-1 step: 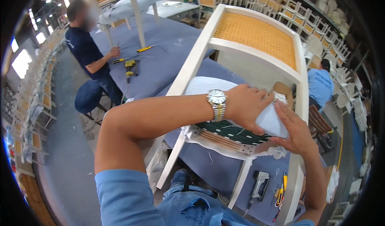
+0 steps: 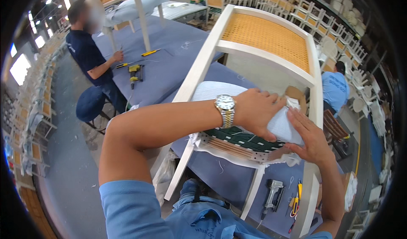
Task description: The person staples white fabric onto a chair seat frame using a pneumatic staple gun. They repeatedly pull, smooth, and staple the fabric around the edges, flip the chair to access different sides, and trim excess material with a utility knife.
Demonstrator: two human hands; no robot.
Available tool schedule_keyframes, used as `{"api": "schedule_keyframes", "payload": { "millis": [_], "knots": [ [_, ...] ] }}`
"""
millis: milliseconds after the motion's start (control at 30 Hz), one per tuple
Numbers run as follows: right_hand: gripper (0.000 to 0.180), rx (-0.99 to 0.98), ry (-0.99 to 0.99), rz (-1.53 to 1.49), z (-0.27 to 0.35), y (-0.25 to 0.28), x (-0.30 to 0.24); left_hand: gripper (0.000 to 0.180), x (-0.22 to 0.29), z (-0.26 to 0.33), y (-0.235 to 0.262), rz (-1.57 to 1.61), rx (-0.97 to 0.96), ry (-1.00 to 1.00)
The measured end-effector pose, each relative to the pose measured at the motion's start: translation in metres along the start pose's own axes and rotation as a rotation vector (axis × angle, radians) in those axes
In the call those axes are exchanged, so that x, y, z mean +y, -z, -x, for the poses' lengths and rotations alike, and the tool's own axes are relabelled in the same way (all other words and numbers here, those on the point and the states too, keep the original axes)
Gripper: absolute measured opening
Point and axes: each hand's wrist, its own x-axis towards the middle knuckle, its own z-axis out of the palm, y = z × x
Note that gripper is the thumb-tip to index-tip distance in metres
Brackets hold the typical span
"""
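A white wooden chair (image 2: 237, 47) with a woven cane back panel (image 2: 263, 37) is at the blue-covered table in front of me. My left hand (image 2: 256, 112), with a watch at the wrist, lies over the pale blue padded seat cover (image 2: 218, 88), fingers stretched. Opposite it, my right hand (image 2: 309, 135) rests flat along the cover's right corner, its thumb low at the edge. A pale blue corner of padding shows between both hands. Below them are dark green webbing (image 2: 241, 139) and a wooden seat rail (image 2: 231, 151) edged with loose white material.
A staple gun (image 2: 271, 196) and a yellow-handled cutter (image 2: 299, 192) lie at the lower right. Across the table (image 2: 169, 69) are a yellow-black staple gun (image 2: 135, 73) and another yellow tool (image 2: 150, 52). A co-worker (image 2: 87, 48) stands at left; another person (image 2: 335, 86) sits at right.
The whole scene has shifted slightly leftward in the picture. Both my hands keep the same hold of place on the seat corner.
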Motion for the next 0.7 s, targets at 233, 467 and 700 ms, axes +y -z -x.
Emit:
{"api": "schedule_keyframes", "payload": {
  "millis": [233, 467, 700],
  "knots": [
    [0.059, 0.114, -0.395, 0.094, 0.131, 0.059, -0.06, 0.106, 0.005, 0.004, 0.0, -0.055, -0.036, 0.014],
    [0.053, 0.316, -1.211, -0.51, 0.348, -0.099, -0.076, 0.085, -0.031, 0.003, 0.03, 0.305, 0.017, 0.06],
    [0.064, 0.42, -1.408, -0.181, 0.315, -0.404, -0.071, 0.073, -0.073, 0.05, 0.063, -0.028, 0.402, 0.324]
  ]
}}
